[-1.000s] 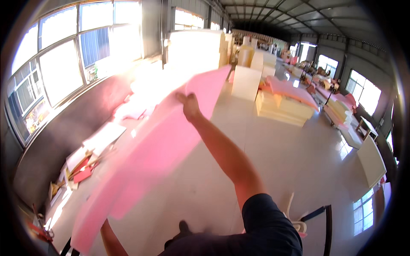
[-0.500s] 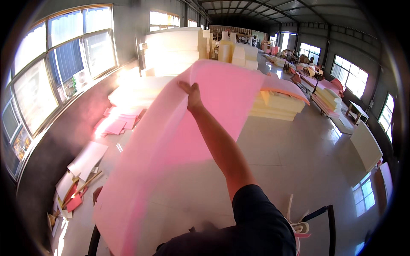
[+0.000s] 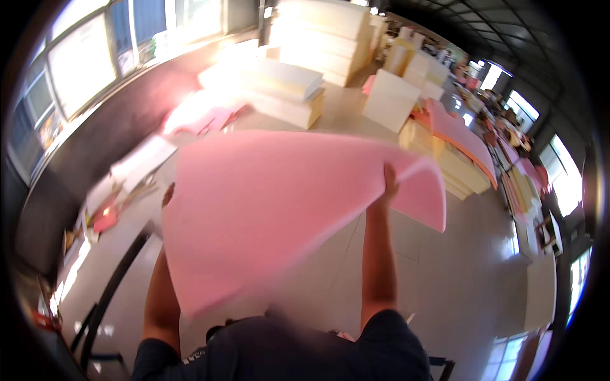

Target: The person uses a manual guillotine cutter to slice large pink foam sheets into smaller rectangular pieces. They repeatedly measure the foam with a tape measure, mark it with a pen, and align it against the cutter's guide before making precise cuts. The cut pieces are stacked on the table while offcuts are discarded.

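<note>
A large pink foam sheet (image 3: 273, 203) spans the space in front of me, held up off the floor. Its right end bends over and droops past my right hand (image 3: 391, 180), which grips the near long edge with the thumb showing on top. At the sheet's left edge, my left hand (image 3: 168, 194) holds on, with only some fingertips showing and the rest hidden behind the foam. Both forearms reach forward from dark sleeves.
Stacked pale foam blocks (image 3: 324, 38) stand at the back. A pink-topped foam stack (image 3: 454, 159) is at the right. Offcuts (image 3: 143, 157) lie on the floor by the left wall, and a black metal bar (image 3: 117, 273) rises beside my left arm.
The sheet has swung down from a raised, slanted position and now lies broad across the view. My right hand has moved lower and right; my left forearm has come into sight. The view has turned.
</note>
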